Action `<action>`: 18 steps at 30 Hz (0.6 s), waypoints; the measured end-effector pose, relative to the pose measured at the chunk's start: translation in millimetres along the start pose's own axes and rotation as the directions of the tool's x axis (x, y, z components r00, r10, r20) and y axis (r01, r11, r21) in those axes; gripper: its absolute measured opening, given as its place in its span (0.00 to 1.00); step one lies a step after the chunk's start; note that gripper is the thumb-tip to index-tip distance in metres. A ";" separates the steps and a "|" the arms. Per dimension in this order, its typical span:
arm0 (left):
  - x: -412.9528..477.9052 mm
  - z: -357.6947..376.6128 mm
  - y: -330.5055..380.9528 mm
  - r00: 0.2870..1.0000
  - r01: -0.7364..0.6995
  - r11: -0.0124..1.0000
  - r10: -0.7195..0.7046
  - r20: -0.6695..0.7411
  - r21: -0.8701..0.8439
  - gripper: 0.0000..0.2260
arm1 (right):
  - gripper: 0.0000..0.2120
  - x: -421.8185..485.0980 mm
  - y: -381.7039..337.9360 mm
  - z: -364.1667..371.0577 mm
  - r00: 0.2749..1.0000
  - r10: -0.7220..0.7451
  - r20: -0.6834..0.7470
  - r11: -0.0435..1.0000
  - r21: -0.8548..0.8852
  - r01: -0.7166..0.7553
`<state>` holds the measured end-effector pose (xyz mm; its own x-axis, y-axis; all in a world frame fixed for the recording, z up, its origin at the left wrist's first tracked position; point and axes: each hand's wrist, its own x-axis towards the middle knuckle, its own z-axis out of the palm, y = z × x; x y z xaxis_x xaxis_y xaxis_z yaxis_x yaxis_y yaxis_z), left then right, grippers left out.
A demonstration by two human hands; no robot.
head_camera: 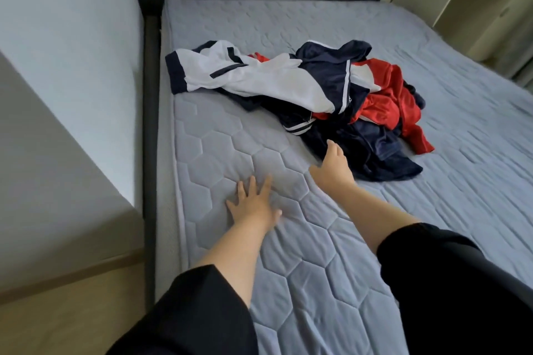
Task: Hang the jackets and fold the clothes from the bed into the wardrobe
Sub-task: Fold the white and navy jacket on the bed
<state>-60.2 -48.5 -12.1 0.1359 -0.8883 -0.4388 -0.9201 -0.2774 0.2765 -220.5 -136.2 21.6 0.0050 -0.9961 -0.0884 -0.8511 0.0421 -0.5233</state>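
Left hand [253, 204], fingers spread, rests flat on hexagon-quilted mattress [302, 239]. Right hand [334, 164], fingers extended, touches glossy navy garment [372, 150] ahead.

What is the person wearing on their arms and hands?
Both arms wear loose black sleeves: the left sleeve and right sleeve stop short, leaving the forearms bare. The left hand and right hand are bare too: no gloves, rings, watch or bracelet show.

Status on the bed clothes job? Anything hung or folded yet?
Nothing looks done: the clothes pile sits unfolded on the mattress. In hand: nothing gripped; the left hand lies flat on the mattress, the right hand reaches the pile's near edge. Left: all hanging and folding.
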 end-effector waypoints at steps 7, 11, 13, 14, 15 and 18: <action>42.6 15.1 -21.4 0.994 -0.108 0.980 0.107 0.019 0.169 0.41 | 0.26 79.8 -1.8 -9.8 0.995 0.087 -0.054 0.982 0.175 -0.077; 46.1 21.7 -27.0 0.987 -0.149 0.972 0.157 -0.029 0.180 0.40 | 0.22 110.5 -5.3 -19.5 0.978 0.199 -0.067 0.858 0.494 -0.141; 46.8 21.7 -28.6 0.984 -0.163 0.972 0.172 -0.038 0.167 0.40 | 0.22 118.9 -11.8 -20.9 0.973 0.228 -0.042 0.774 0.615 -0.154; 47.0 21.0 -29.6 0.984 -0.169 0.973 0.176 -0.030 0.158 0.40 | 0.21 120.4 -17.3 -21.1 0.968 0.249 -0.003 0.726 0.663 -0.185; 47.1 20.6 -30.4 0.984 -0.172 0.974 0.177 -0.020 0.149 0.40 | 0.21 120.7 -22.9 -20.8 0.964 0.264 0.036 0.684 0.698 -0.213; 46.6 20.7 -31.6 0.984 -0.174 0.974 0.178 -0.014 0.145 0.40 | 0.17 120.9 -34.7 -21.0 0.945 0.324 0.041 0.585 0.777 -0.234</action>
<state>-32.3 -73.6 -59.0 -0.0253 -0.9284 -0.3708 -0.9732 -0.0620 0.2215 -201.3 -259.7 46.9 -0.2497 -0.9246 -0.2878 -0.0910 0.3183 -0.9436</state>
